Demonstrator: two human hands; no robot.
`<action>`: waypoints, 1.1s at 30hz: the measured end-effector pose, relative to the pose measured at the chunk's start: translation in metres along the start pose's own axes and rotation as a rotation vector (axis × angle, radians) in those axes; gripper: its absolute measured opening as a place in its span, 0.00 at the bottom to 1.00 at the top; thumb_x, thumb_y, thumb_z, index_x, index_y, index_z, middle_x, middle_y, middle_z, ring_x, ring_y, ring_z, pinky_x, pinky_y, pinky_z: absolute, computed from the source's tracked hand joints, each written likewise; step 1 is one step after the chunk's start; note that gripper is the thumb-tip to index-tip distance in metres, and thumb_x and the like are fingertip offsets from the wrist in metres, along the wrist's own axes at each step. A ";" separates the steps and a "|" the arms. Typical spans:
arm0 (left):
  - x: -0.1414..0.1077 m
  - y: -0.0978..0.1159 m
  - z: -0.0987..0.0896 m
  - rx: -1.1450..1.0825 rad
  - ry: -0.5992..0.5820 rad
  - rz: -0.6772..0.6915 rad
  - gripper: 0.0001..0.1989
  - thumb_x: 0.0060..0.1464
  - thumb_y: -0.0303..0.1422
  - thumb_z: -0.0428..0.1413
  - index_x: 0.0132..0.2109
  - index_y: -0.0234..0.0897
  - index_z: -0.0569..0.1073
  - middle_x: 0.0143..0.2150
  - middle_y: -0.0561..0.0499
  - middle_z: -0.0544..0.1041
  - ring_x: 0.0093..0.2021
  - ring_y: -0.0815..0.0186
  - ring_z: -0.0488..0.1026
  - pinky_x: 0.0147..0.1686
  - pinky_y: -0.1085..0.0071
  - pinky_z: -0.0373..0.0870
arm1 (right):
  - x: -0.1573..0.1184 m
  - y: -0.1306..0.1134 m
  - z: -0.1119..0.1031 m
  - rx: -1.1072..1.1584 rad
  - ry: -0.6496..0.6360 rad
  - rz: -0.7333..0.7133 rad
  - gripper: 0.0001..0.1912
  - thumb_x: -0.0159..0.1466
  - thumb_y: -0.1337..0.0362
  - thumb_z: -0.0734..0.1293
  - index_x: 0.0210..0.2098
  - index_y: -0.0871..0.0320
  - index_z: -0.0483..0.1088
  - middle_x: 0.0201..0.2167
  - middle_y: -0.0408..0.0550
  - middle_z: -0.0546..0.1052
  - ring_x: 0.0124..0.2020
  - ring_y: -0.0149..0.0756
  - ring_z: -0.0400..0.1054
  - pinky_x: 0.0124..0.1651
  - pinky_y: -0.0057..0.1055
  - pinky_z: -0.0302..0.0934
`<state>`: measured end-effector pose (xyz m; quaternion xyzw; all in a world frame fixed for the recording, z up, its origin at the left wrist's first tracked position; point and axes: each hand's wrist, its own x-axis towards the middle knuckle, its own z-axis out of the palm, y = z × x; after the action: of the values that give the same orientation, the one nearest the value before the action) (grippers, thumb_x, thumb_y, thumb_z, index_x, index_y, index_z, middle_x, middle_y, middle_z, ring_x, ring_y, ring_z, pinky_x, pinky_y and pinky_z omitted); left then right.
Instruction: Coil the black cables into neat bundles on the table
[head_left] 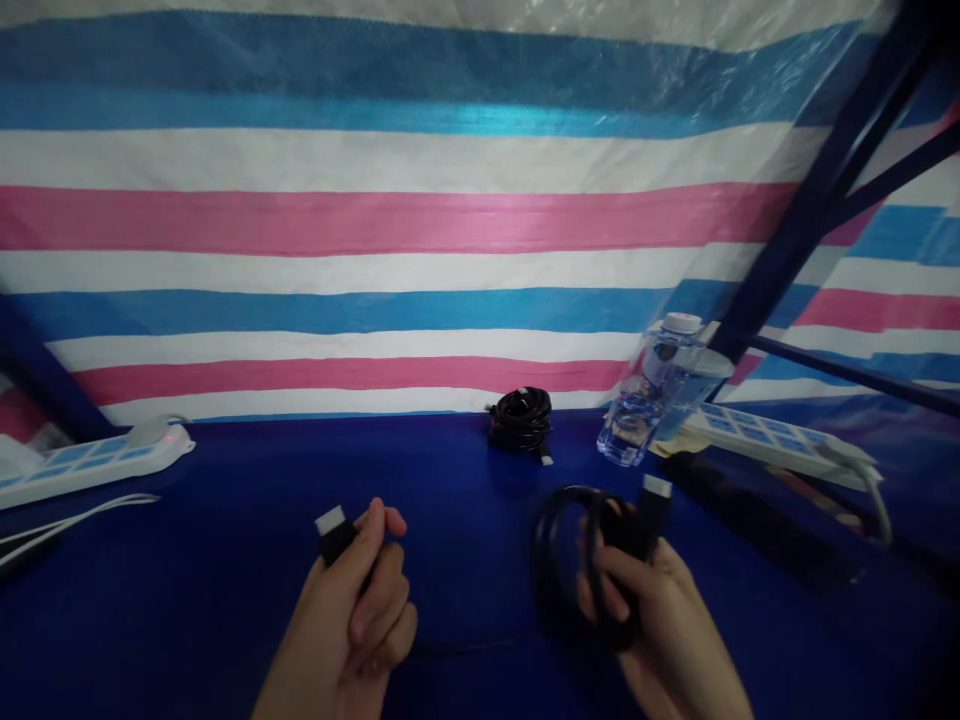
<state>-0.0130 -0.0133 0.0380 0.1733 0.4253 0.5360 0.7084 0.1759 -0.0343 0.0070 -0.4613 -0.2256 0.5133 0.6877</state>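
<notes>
My left hand (371,590) is closed around a black cable plug (335,533) whose silver end points up and left. On the right, my right hand (637,590) grips a loose coil of black cable (553,560), with its other silver-tipped plug (654,500) standing up above the fingers. A stretch of black cable (472,647) runs low between the two hands, over the blue table (247,560). Behind them, a second black cable (521,419) lies wound in a bundle near the table's back edge, touched by neither hand.
A clear water bottle (637,395) and a clear cup (694,390) stand at the back right, near a white power strip (787,440) and a long dark object (757,520). Another power strip (97,462) and a white cable (82,520) lie at the left. A striped sheet (375,220) hangs behind.
</notes>
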 end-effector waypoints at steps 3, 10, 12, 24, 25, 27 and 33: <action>0.001 -0.004 -0.007 -0.008 -0.013 0.028 0.11 0.43 0.37 0.62 0.28 0.33 0.72 0.11 0.63 0.46 0.11 0.81 0.40 0.10 0.81 0.43 | 0.003 -0.004 -0.006 0.071 0.078 -0.013 0.09 0.46 0.73 0.69 0.22 0.58 0.64 0.11 0.34 0.55 0.13 0.21 0.48 0.15 0.18 0.48; 0.010 -0.069 0.009 0.010 -0.171 0.218 0.23 0.38 0.42 0.64 0.42 0.38 0.72 0.40 0.43 0.77 0.44 0.57 0.73 0.43 0.61 0.69 | 0.001 0.019 0.012 0.243 0.179 0.060 0.12 0.41 0.78 0.67 0.23 0.59 0.62 0.17 0.36 0.63 0.13 0.18 0.48 0.14 0.17 0.47; 0.012 -0.078 0.015 0.040 -0.193 0.189 0.27 0.35 0.40 0.66 0.45 0.37 0.71 0.45 0.41 0.75 0.47 0.54 0.72 0.47 0.60 0.67 | -0.004 0.029 0.019 0.122 0.132 0.056 0.10 0.44 0.75 0.66 0.26 0.59 0.64 0.17 0.36 0.63 0.13 0.19 0.48 0.15 0.19 0.47; 0.022 -0.058 -0.003 0.397 -0.436 -0.096 0.10 0.45 0.34 0.58 0.34 0.34 0.68 0.10 0.65 0.53 0.10 0.80 0.45 0.15 0.77 0.57 | -0.021 0.023 0.016 -0.603 -0.352 -0.170 0.14 0.60 0.67 0.62 0.46 0.55 0.62 0.30 0.43 0.73 0.28 0.31 0.68 0.32 0.25 0.61; 0.020 -0.061 -0.001 0.301 -0.358 -0.073 0.10 0.44 0.35 0.59 0.31 0.35 0.66 0.09 0.66 0.50 0.10 0.80 0.43 0.13 0.79 0.54 | -0.021 0.024 0.021 -0.534 -0.263 -0.157 0.13 0.58 0.67 0.64 0.43 0.56 0.63 0.29 0.42 0.73 0.27 0.30 0.67 0.30 0.25 0.61; 0.017 -0.066 0.004 0.142 -0.208 0.009 0.15 0.41 0.37 0.62 0.26 0.36 0.62 0.09 0.66 0.48 0.10 0.80 0.44 0.11 0.80 0.51 | -0.021 0.027 0.031 -0.336 -0.149 -0.056 0.09 0.55 0.63 0.67 0.34 0.58 0.64 0.20 0.40 0.69 0.20 0.28 0.63 0.24 0.24 0.58; 0.016 -0.073 0.007 0.099 -0.107 0.138 0.22 0.35 0.42 0.65 0.25 0.38 0.60 0.07 0.64 0.54 0.06 0.78 0.49 0.07 0.80 0.49 | -0.026 0.033 0.039 -0.025 -0.149 0.193 0.16 0.48 0.57 0.71 0.30 0.60 0.65 0.08 0.29 0.52 0.09 0.18 0.37 0.11 0.19 0.37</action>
<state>0.0380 -0.0246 -0.0162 0.2654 0.4000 0.5516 0.6822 0.1193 -0.0414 0.0007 -0.4500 -0.2370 0.6072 0.6105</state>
